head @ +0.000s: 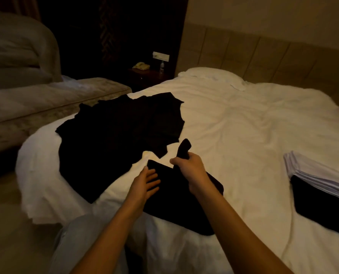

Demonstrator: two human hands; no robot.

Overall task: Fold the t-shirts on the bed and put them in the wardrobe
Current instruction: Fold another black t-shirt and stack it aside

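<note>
Near the foot of the white bed, a partly folded black t-shirt lies under both hands. The right hand grips a raised fold of it, fingers curled round the cloth; the left hand rests flat on it, fingers straight. More black t-shirts, perhaps several, lie spread just beyond; folded white and black garments sit at the right.

Folded black garment and white stack cut by right edge (nightstand items too small).
</note>
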